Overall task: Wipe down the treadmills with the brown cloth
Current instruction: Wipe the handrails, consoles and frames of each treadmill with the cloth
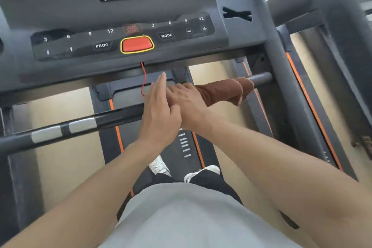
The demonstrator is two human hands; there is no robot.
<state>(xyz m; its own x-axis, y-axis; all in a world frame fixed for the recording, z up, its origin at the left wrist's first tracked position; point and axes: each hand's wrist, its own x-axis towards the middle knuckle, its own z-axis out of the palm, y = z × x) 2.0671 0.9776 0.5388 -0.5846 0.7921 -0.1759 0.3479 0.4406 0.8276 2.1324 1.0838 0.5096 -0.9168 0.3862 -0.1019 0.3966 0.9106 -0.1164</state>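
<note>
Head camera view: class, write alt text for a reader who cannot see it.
A person's right hand holds a brown cloth wrapped around a treadmill's right handlebar, the open left hand beside it. Above is the console with a red stop button.

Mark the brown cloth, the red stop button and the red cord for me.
brown cloth [223, 91], head view: middle of the part wrapped round the right handlebar.
red stop button [137, 44], head view: centre of its face.
red cord [144, 78], head view: mid-length, hanging below the console.

Two treadmills [141, 50] [330, 50], one brown cloth [221, 90], two hands [159, 108] [187, 104], two white shoes [159, 165] [201, 172].
</note>
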